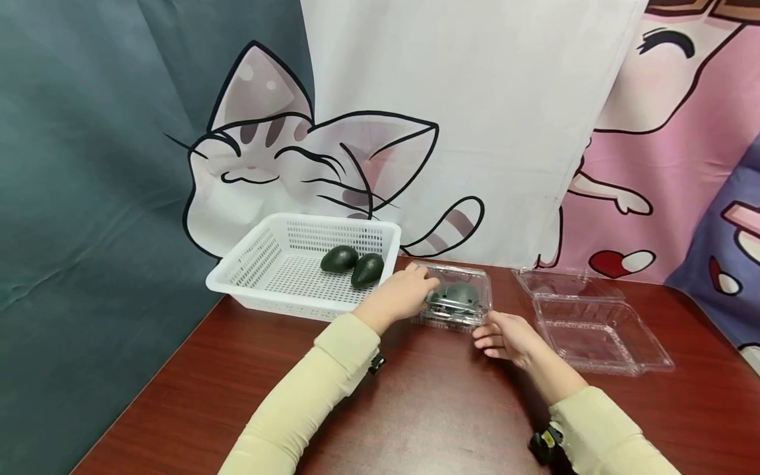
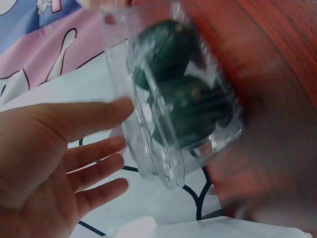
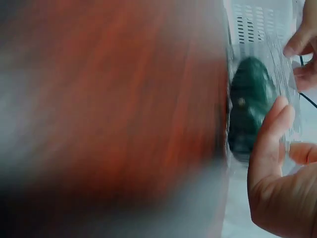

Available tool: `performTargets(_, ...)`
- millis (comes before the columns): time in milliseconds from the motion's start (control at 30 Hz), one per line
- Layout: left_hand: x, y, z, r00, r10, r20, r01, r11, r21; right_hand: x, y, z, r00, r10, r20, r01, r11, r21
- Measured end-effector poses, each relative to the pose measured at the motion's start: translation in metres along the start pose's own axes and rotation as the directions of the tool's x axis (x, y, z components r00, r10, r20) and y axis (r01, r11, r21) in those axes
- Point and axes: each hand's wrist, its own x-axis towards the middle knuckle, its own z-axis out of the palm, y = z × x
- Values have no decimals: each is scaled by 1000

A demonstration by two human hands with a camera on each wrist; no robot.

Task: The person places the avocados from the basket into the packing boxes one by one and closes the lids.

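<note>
A clear plastic clamshell box (image 1: 457,274) stands on the table with its lid over two dark green avocados (image 2: 166,49). My left hand (image 1: 406,290) is at the box's left end; in the left wrist view its fingers extend loosely, with the thumb tip beside the rim. At the right front corner, my right hand (image 1: 507,336) pinches the rim between thumb and finger. One avocado (image 3: 250,104) shows through the plastic in the right wrist view, partly behind the thumb.
Left of the box stands a white perforated basket (image 1: 261,293) with two more avocados (image 1: 353,264) inside. An open, unfilled clamshell box (image 1: 594,336) lies to the right. Behind the reddish-brown table (image 1: 427,409) hangs a cloth with cartoon cats (image 1: 505,132).
</note>
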Motion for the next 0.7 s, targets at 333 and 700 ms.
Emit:
performTargets(333,14,16,7,977,-151,151,151,988,8,33,-13,7,991,10,-132,6,993,120)
performTargets(700,29,15,16,933,-238,270,275,955,-109,53,-21,6,979,49,-198,-23,991,132)
